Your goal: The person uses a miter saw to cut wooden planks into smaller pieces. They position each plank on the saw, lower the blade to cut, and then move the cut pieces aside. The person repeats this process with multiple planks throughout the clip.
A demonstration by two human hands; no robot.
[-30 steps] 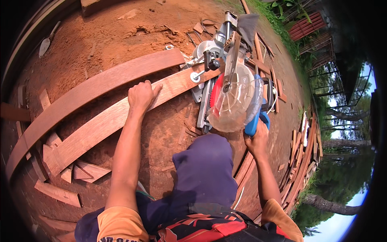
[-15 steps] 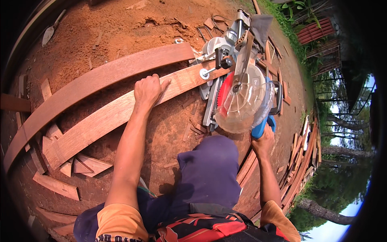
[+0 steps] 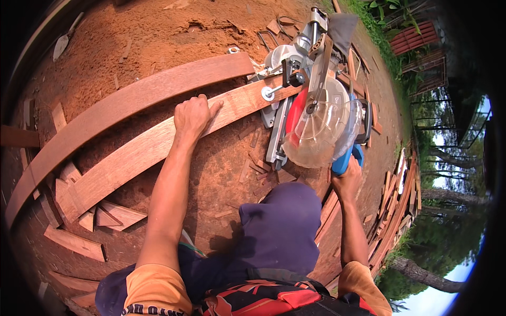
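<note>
A long, flat, light reddish-brown wooden board [image 3: 132, 148] slopes across the view, its right end on a grey metal mitre saw [image 3: 276, 129] under the round silver foot of a clamp [image 3: 268, 94], its left end lying over pale wooden offcuts [image 3: 124, 215] near the ground. The left hand [image 3: 193, 117] grasps the board partway along, fingers bent over the far edge, thumb along the upper face. The right hand [image 3: 348, 179] is closed around the saw's blue plastic handle [image 3: 342, 162]. A darker, reddish-brown wooden board [image 3: 142, 97] lies just beyond.

The lighter board looks stiff, fairly heavy and hard to damage; its sawn face probably gives good grip. A hold on both long edges, well away from the blade, seems soundest.
</note>
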